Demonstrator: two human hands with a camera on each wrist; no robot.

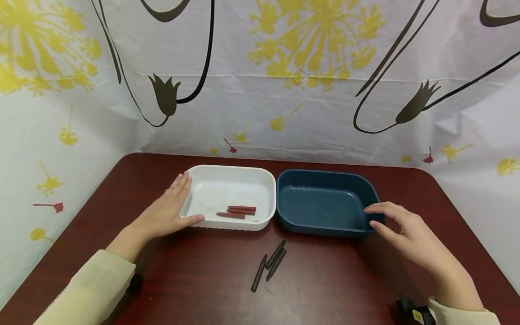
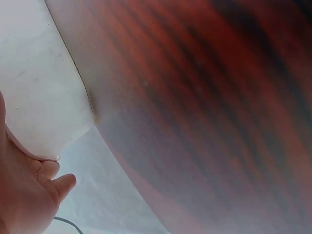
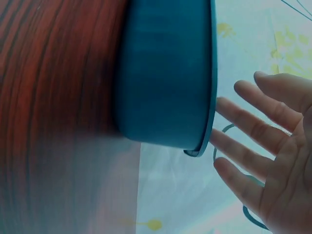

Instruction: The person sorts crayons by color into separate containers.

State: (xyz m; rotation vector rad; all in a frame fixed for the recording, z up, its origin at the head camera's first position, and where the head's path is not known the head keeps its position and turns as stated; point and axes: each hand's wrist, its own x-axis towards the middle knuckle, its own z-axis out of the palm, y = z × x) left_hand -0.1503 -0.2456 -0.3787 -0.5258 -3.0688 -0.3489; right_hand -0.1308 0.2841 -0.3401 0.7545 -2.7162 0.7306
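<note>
My left hand rests against the left end of the white tray, fingers straight along its side and thumb at the front rim. Inside that tray lie three red crayons, near its front right. Beside it stands a dark blue tray with nothing in it. My right hand is at that tray's right rim, its fingers loosely bent and gripping nothing. In the right wrist view the fingers spread near the rim; contact is hard to tell. Three dark crayons lie on the table in front of the trays.
The trays stand side by side on a reddish-brown wooden table. A white sheet with yellow and dark flower prints hangs behind the table and along both sides.
</note>
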